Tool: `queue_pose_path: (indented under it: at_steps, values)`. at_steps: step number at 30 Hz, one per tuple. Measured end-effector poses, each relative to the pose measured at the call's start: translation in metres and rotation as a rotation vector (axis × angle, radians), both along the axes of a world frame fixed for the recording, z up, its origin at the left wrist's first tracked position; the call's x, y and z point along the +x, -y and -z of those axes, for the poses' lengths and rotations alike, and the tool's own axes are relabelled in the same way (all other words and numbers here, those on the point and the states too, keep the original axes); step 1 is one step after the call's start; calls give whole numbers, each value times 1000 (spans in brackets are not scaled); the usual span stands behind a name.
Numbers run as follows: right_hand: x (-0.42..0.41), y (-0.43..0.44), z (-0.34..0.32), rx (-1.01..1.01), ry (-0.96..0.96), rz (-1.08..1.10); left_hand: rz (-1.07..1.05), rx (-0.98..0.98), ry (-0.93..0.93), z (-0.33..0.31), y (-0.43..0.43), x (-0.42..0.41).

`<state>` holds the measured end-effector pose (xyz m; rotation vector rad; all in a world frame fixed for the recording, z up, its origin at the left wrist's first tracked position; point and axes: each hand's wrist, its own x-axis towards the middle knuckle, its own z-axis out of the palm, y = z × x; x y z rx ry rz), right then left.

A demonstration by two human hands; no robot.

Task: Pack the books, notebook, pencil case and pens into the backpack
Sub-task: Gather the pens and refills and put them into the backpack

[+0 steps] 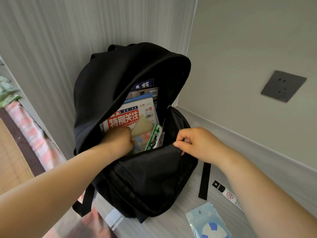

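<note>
A black backpack [137, 177] stands open against the wall corner. Inside it stand several magazines, the front one [130, 114] white with a red title block, and behind it a blue one [144, 84]. In front of them sits a pastel patterned notebook or case [142, 143], with a green-and-white pen packet [155, 136] to its right. My left hand [118, 140] reaches into the opening with curled fingers on the pastel item. My right hand [193, 143] pinches the front rim of the backpack and holds it outward.
On the grey table [173, 225], a black-and-white pen packet [226, 193] lies at the right, and a light blue packet [207, 222] sits near the front edge. A backpack strap [205, 181] trails on the surface. A wall socket [283, 85] is at the right. Bedding [25, 131] lies at the left.
</note>
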<state>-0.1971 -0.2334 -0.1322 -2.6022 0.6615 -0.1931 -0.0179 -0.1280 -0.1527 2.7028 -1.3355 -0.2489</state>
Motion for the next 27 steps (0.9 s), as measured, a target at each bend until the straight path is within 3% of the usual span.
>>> queue_pose_path:
  at_steps: [4,9,11,14,17,20,24,27]
  values:
    - [2,-1,4,-9,-52,18,37,198,-39,15,10,-8]
    - [0,-7,-1,74,-19,71,62,230,-126,11,9,0]
    - [-3,-7,-2,129,37,100,97,146,-163,2,3,4]
    - [-13,-7,2,278,220,195,108,-128,-231,-12,-15,-2]
    - [-36,-8,23,352,322,348,123,-202,-46,-16,-38,-32]
    - [-75,-4,61,343,99,483,193,-325,224,-5,-56,-70]
    - [-139,-1,109,297,-208,651,324,-511,321,12,-67,-106]
    - [-173,1,132,255,-381,711,502,-412,274,41,-70,-142]
